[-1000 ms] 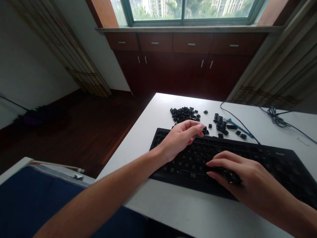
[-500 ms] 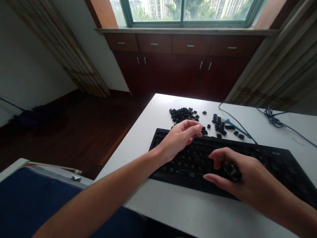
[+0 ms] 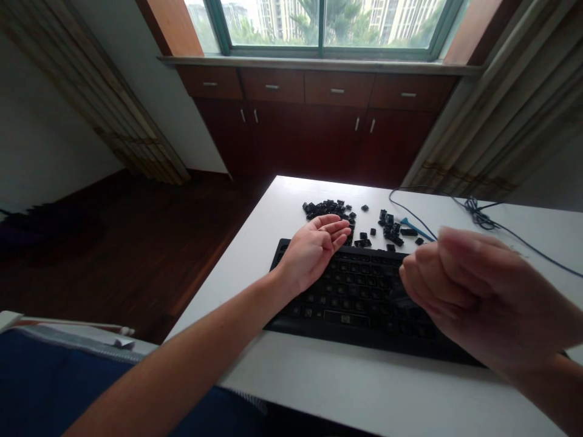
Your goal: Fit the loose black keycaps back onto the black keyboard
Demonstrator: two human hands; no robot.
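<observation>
A black keyboard (image 3: 353, 328) with its keycaps off lies on the white table, its key sockets bare. My left hand (image 3: 314, 247) rests over its back left edge, palm turned up and fingers stretched out loosely, with nothing visible in it. Just beyond those fingers is a heap of black keycaps (image 3: 325, 209). My right hand (image 3: 473, 291) is raised above the keyboard's right part, its fingers curled into a fist and slightly blurred by motion. Whatever the fist encloses is hidden.
A smaller cluster of keycaps (image 3: 390, 229) lies behind the keyboard beside a thin blue tool (image 3: 416, 228). A dark cable (image 3: 476, 213) is coiled at the back right of the white table (image 3: 255, 243). Dark red cabinets (image 3: 300, 139) stand under the window.
My right hand has lifted and closed; earlier it was spread low over the keyboard with a small black object in its palm. My left hand has turned its palm upward. The view has shifted slightly.
</observation>
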